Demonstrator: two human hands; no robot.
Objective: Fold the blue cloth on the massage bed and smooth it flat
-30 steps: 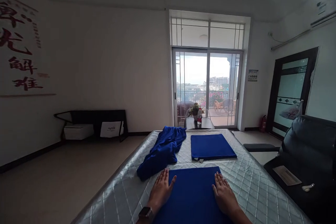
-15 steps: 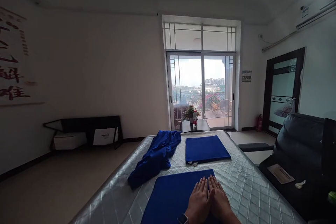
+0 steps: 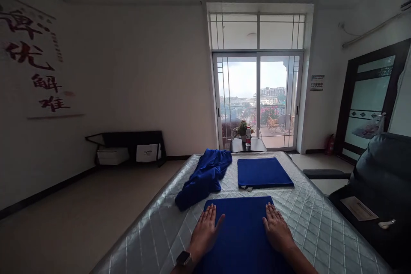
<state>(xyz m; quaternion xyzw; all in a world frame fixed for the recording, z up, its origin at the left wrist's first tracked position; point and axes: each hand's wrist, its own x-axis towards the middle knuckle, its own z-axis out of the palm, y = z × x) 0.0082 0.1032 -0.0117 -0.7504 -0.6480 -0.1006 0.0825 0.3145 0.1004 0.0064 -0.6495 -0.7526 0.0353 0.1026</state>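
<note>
A flat blue cloth (image 3: 242, 231), folded to a rectangle, lies close to me on a silver quilted surface (image 3: 308, 216). On its left edge rests my left hand (image 3: 207, 229), palm down, fingers stretched and thumb out; a watch (image 3: 184, 258) is on that wrist. My right hand (image 3: 276, 227) lies flat along the right edge, its fingers straight. Neither hand grips anything. Beyond them is a second folded blue cloth (image 3: 265, 172) with small white tags at its near edge. A crumpled blue cloth (image 3: 205, 177) lies to its left.
A black armchair (image 3: 379, 171) with a card (image 3: 358, 208) on it stands at right. Past the far edge is a small table (image 3: 237, 147) with a bottle (image 3: 248, 136) and a potted plant (image 3: 242, 129). A dark rack (image 3: 131, 139) with white boxes stands by the left wall.
My hands have moved apart, from side by side near the cloth's right side to its opposite edges. The view has shifted, so the room appears farther right and slightly higher.
</note>
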